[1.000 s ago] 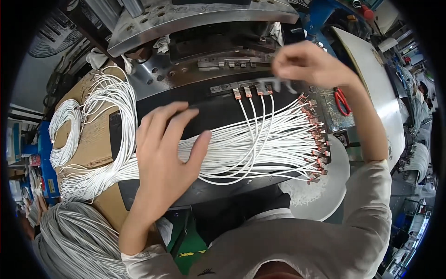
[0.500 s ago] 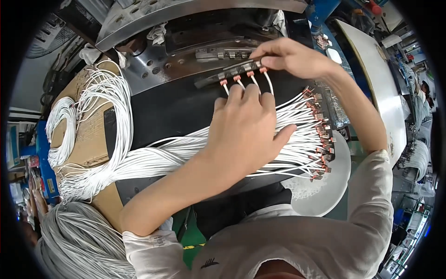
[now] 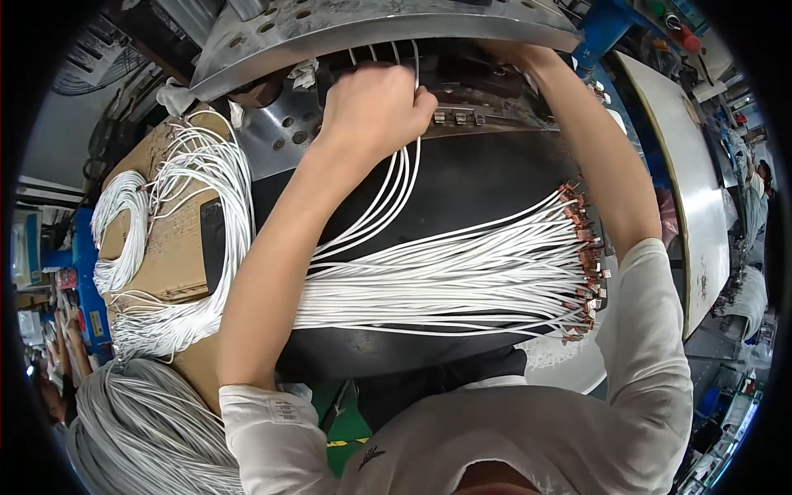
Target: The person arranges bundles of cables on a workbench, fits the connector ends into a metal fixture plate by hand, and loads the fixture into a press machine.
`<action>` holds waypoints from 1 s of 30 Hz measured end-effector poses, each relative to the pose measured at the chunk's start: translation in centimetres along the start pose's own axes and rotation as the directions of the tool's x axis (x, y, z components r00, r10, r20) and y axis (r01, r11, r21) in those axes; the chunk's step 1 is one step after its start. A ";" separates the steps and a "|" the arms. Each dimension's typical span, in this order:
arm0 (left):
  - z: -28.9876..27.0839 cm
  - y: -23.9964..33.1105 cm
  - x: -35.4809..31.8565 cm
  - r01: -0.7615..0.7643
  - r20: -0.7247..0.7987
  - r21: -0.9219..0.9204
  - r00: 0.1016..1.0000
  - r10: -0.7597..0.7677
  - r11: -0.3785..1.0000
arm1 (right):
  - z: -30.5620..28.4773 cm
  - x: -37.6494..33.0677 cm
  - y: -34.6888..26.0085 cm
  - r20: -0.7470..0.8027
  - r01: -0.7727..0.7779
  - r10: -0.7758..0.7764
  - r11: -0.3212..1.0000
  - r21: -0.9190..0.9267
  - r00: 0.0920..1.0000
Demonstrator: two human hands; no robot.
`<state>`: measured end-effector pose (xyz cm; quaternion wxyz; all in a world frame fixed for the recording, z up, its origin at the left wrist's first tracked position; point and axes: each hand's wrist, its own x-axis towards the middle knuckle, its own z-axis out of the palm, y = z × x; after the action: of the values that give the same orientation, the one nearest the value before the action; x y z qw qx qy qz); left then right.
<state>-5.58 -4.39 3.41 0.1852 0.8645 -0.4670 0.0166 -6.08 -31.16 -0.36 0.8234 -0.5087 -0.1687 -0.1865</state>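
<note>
Closed around several white cables (image 3: 398, 186), my left hand (image 3: 367, 107) is at the front of the machine, just below its thick upper metal plate (image 3: 388, 26). The cables' upper ends pass out of sight under that plate. My right hand (image 3: 525, 54) reaches beneath the plate's right part, and its fingers are hidden. Between the hands, on the machine bed, lies a slotted metal bar (image 3: 460, 118). Nearer to me, a wide bundle of white cables (image 3: 429, 285) spreads over a black mat (image 3: 495, 177), with reddish connectors (image 3: 587, 256) at the right ends.
Cardboard (image 3: 183, 227) on the left carries a smaller coil of white cables (image 3: 124, 219). Below it hangs a thick bundle of grey cables (image 3: 148, 421). A pale table (image 3: 689, 206) stands at the right, and a pale round surface (image 3: 573, 363) shows below the connectors.
Both hands have moved away from me toward the machine, the left one leftward with the cables. The metal strip and connectors they held have gone out of sight under the upper plate.
</note>
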 end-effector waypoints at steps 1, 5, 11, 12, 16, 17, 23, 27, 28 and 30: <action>-0.1 -0.1 0.1 0.002 -0.008 -0.013 1.000 -0.002 1.000 | 0.7 -0.6 -0.1 -0.066 0.000 0.004 0.999 0.051 0.998; 1.1 -0.6 0.3 -0.014 0.003 -0.006 1.000 0.014 1.000 | 4.1 -0.6 -0.6 0.039 0.041 -0.022 0.805 -0.591 0.999; 0.1 -0.5 -2.3 -0.137 -0.242 0.169 0.954 0.176 0.976 | 8.0 -4.7 -1.6 0.177 0.190 0.071 -0.298 -0.935 0.982; -0.8 -0.4 -3.4 -0.200 -0.328 0.291 0.898 0.294 0.936 | 10.7 -6.6 -3.0 0.162 0.172 0.082 -0.128 -0.977 0.983; -3.9 3.6 -12.8 -0.104 -0.245 -0.328 0.969 0.022 0.939 | 17.7 -19.2 -10.0 0.344 -0.069 0.471 0.663 -0.745 0.812; -5.5 5.0 -15.9 -0.077 -0.072 -0.634 0.997 0.040 0.770 | 18.4 -22.3 -11.9 0.504 -0.176 0.558 0.766 -0.618 0.659; 3.8 2.3 -40.3 0.461 0.520 -0.816 0.849 -0.094 -0.350 | 21.1 -44.2 -5.9 0.089 -0.883 0.889 0.457 -0.105 0.450; 8.4 1.7 -41.0 0.252 0.572 -0.791 0.628 -0.528 -0.558 | 17.6 -55.2 1.7 -0.388 -0.398 0.635 0.745 0.535 0.668; 9.5 1.6 -41.5 0.255 0.574 -0.790 0.628 -0.525 -0.558 | 17.0 -56.3 3.5 -0.593 -0.387 0.623 0.782 0.488 0.510; 11.8 0.8 -42.7 0.195 0.458 -0.881 0.578 -0.675 -0.431 | 17.5 -54.7 4.9 -0.760 -0.386 0.562 0.814 0.435 0.328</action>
<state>-31.98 25.48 -15.99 0.8081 0.5012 0.1521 -0.2693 -53.07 -5.97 -22.34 0.8507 -0.2956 0.4079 -0.1502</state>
